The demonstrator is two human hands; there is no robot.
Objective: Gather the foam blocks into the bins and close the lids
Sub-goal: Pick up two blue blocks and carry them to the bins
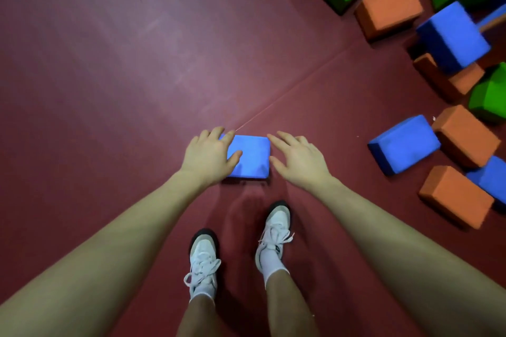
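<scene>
Two hands flank one blue rectangular foam block [250,156] at frame centre: left hand [207,156] grasping its left edge, right hand [297,157] just beside, fingers [279,142] released.

Block [250,157] between hands, pile [438,63] right.

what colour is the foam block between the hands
Blue, seen in the head view: the foam block lies on the dark red floor between the left hand and right hand.
</scene>
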